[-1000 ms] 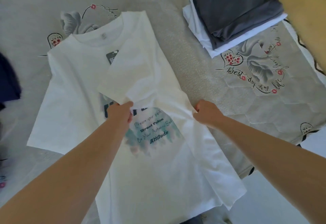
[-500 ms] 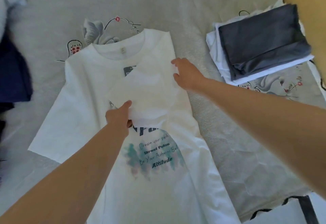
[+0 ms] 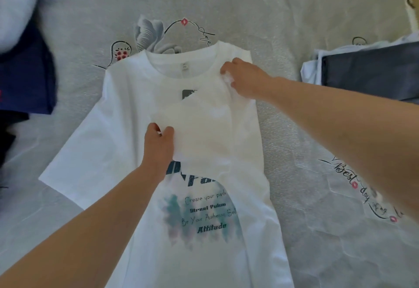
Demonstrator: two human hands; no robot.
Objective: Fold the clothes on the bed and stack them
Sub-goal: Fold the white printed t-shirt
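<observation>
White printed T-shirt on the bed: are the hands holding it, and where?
Yes. The left hand pinches the white printed cotton T-shirt at its folded-in sleeve edge; the right hand grips the shoulder fold.

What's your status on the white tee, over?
Left hand pinches folded-in sleeve; right hand grips shoulder fold. White T-shirt half folded, other sleeve still out. Nothing in the way.

I am looking down into a home bedroom. A bed (image 3: 226,4) fills nearly the whole view, covered by a grey quilted spread printed with swans, small red flowers and looping script such as "Best day". Household laundry lies on the bed: a white T-shirt (image 3: 108,133) spread flat at its middle, a folded stack of clothes (image 3: 371,70) toward its right edge, and dark blue garments (image 3: 27,72) toward its left edge.
</observation>
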